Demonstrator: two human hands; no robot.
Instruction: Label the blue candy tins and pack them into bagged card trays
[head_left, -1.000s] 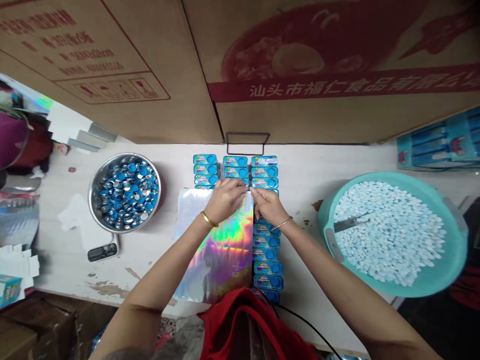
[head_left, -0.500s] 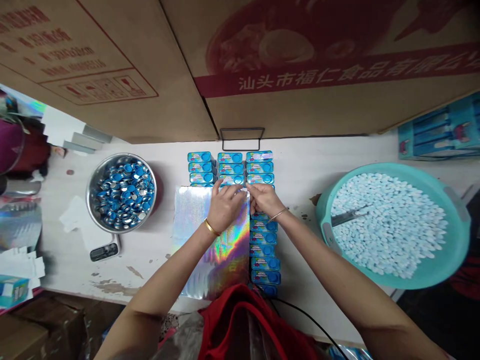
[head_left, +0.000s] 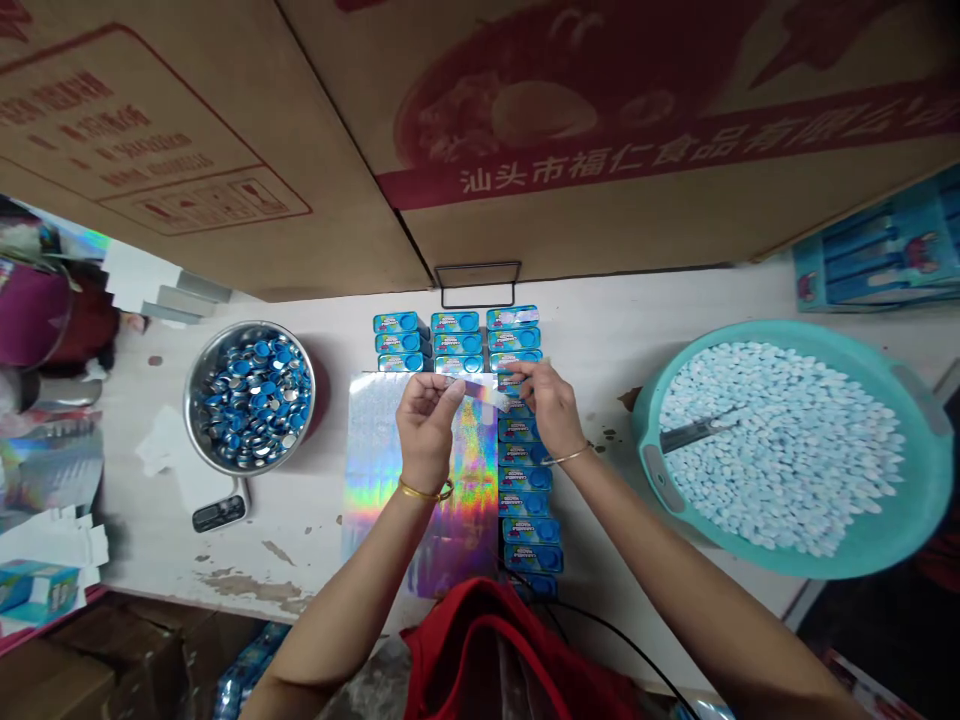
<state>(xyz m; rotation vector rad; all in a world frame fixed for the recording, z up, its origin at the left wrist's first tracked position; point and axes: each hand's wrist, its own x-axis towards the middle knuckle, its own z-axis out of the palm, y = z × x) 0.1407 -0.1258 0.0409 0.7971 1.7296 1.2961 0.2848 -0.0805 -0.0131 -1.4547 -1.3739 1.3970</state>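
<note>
Head view: I'm seeing the left hand (head_left: 426, 425) pinching a thin shiny strip (head_left: 482, 393) over the far-right corner of a glossy holographic sheet (head_left: 469, 500), near the front edge of the bench (head_left: 615, 330). Right hand (head_left: 551, 405) is hovering just beside, fingers bent; can't tell its grip. Rectangular blue packs (head_left: 527, 478) are lining the sheet's right edge.

– What is hidden between the tabletop's (head_left: 607, 320) near and far edges?
– Blue tins (head_left: 524, 503) are partly covered by the shiny sheet (head_left: 474, 480) and the right hand (head_left: 553, 405), whose grip cannot be made out.
– And toward the far edge?
– The cartons (head_left: 645, 230) are cut off by the view's top, a blue box (head_left: 874, 252) by its right side.
</note>
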